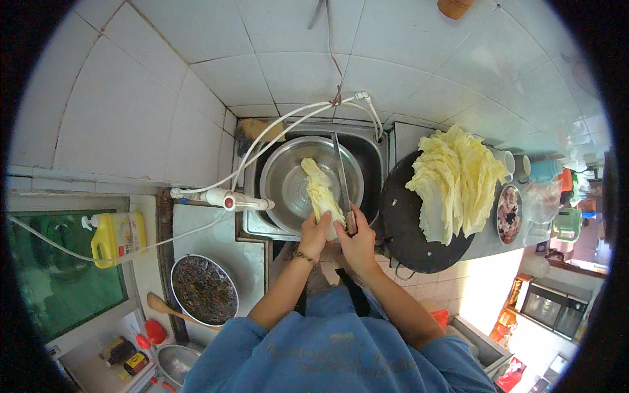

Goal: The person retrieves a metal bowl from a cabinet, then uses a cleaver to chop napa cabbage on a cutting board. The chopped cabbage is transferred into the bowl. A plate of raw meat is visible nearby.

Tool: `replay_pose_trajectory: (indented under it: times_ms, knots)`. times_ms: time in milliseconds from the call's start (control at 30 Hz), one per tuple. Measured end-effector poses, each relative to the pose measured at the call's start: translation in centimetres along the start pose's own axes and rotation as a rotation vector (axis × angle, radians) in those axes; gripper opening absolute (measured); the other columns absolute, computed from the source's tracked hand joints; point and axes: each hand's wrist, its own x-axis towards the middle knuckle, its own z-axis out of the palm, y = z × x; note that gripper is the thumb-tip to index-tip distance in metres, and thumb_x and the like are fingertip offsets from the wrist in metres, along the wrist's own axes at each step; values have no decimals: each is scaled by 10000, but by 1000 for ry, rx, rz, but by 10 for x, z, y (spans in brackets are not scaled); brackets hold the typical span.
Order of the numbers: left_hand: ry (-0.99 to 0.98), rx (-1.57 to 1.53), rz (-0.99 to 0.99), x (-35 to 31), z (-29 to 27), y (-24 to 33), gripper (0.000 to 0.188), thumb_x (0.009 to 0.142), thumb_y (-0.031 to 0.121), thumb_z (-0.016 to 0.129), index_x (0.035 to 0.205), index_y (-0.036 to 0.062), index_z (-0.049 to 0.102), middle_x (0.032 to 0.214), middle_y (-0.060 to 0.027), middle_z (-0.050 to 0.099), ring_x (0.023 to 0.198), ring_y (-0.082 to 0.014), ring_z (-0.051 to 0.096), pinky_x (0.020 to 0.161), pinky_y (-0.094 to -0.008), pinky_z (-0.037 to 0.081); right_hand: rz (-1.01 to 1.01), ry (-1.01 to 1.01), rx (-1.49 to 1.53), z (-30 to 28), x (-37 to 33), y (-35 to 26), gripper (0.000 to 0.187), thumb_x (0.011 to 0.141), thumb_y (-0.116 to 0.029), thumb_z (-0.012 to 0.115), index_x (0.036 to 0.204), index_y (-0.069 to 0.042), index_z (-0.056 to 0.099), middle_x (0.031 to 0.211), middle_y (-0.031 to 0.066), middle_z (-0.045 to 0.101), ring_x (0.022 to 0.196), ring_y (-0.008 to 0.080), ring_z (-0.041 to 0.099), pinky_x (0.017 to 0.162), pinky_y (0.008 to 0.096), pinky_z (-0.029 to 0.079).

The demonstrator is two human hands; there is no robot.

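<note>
My left hand [313, 237] grips the lower white end of a napa cabbage leaf [319, 187], whose pale yellow tip points away from me over a metal basin. Beside it my right hand [358, 242] is closed round the handle of a large kitchen knife [341, 171]. The blade stands nearly upright in the view, just right of the leaf. Beneath both is the round metal basin [266, 180] with a perforated bottom, set in the steel sink [375, 154]. To the right, several cabbage leaves [452, 187] lie stacked on a dark round board [405, 219].
A white tap [237, 201] with hoses arches over the sink's left side. At left stand a yellow jug [118, 237] and a bowl of dark soaked food [204, 290], with a wooden spatula [160, 305] nearby. Right of the board are a plate of meat [508, 213] and mugs [522, 168].
</note>
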Motion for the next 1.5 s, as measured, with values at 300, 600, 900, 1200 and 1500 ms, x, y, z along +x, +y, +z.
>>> replay_pose_trajectory:
  times_ms: [300,600,900,1200,1500]
  knots:
    - [153,271,374,51,-37,-38,362,924,288,546,1124,-13,545,995,-131,599,917,-210,606,722,-337,518,-253,-213,-221,-59,-43,-5,567,783,-167,694,1305,-155,473,904,162,646,708,297,656,637,379,538]
    - [48,-314,126,22,-13,-17,506,878,400,651,1231,72,499,1072,-47,565,974,-160,519,803,-311,483,-341,-265,-410,-61,-60,6,627,733,-182,697,1305,-178,441,869,143,671,661,343,650,604,412,539]
    - [73,-323,160,34,-22,-26,360,855,277,701,1121,86,550,974,-20,579,839,-162,565,708,-328,503,-279,-317,-412,-57,-63,10,650,714,-194,742,1282,-109,437,785,167,599,730,364,601,879,490,443]
    - [22,-324,70,29,-36,-20,281,892,221,640,1110,72,542,925,-25,582,817,-152,567,661,-306,491,-243,-377,-475,-46,-53,11,612,771,-264,695,1293,-119,410,835,189,653,724,369,647,807,484,468]
    - [-44,-27,-26,1,-25,0,204,932,266,553,933,64,584,659,1,549,413,-68,405,328,-227,250,20,-396,-396,-13,11,47,419,821,-255,620,1157,-54,471,810,241,646,767,424,636,689,504,514]
